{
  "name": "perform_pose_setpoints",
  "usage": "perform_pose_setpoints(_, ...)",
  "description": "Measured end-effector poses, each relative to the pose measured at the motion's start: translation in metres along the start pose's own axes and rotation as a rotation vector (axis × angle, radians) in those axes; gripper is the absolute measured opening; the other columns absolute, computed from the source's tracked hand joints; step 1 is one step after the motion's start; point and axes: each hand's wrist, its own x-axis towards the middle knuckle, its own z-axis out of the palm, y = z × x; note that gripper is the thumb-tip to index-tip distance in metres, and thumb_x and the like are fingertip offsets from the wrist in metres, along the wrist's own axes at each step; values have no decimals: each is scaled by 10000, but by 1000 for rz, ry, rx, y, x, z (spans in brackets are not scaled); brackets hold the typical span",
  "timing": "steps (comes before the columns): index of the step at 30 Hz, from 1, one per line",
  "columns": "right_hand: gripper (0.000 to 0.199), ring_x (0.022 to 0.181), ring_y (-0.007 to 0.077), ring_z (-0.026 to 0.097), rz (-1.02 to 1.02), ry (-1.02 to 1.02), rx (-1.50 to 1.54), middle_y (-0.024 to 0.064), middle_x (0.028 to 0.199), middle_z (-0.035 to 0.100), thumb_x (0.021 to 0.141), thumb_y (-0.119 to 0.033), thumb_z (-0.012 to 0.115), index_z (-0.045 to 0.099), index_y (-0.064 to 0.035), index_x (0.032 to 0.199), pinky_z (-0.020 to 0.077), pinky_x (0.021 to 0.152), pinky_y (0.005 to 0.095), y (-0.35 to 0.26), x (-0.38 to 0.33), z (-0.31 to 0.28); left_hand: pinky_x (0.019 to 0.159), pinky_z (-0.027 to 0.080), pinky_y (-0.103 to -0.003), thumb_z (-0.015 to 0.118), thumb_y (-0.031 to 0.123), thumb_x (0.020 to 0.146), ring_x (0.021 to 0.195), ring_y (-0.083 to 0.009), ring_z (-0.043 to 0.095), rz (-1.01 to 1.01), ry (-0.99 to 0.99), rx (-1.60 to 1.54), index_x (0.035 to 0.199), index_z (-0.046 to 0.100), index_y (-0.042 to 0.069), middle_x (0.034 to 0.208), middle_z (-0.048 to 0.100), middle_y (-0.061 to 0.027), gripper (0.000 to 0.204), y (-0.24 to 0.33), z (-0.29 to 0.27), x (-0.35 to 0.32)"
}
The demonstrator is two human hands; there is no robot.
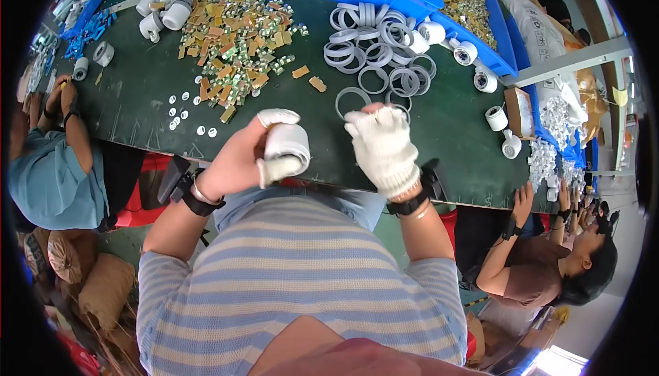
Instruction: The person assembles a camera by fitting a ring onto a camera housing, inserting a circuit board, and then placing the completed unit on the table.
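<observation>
- White cylindrical housing (287, 141), smooth and rounded, sits just above the near table edge, gripped between the curled thumb and fingers of the left hand (237, 158), whose tips wear pale fabric.
- Right hand (384, 146), in a ribbed cream knit glove, has its fingers bent; whether they pinch anything cannot be told.
- Thin, smooth grey rings (367, 35) heap just beyond it.
- Small, flat tan-and-green rectangular pieces (240, 39) pile farther left on the scuffed green tabletop (295, 105).

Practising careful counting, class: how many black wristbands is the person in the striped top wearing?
2. The first wristband crosses the wrist of the left hand, which holds a white cylinder; the second wristband sits below the gloved right hand. The glove could hide more.
</observation>
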Motion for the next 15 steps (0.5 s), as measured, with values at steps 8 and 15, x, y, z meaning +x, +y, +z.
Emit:
perform_pose_setpoints(8, 336, 987, 287, 624, -55, -83, 211, 5, 1113, 682, 746, -145, 830, 772, -207, 1071, 486, 914, 447, -26, -17, -33, 744, 571, -417, 842, 139, 749, 913, -334, 680, 324, -131, 1112, 1386, 646, 225, 1101, 683, -77, 672, 30, 12, 16)
perform_pose_setpoints(15, 400, 955, 310, 656, -138, 59, 463, 45, 1240, 730, 641, -40, 865, 785, -201, 998, 533, 822, 413, -13, -4, -54, 890, 579, -342, 850, 160, 896, 1082, -212, 708, 220, -376, 388, 1405, 620, 103, 1218, 679, -83, 561, 24, -4, 19)
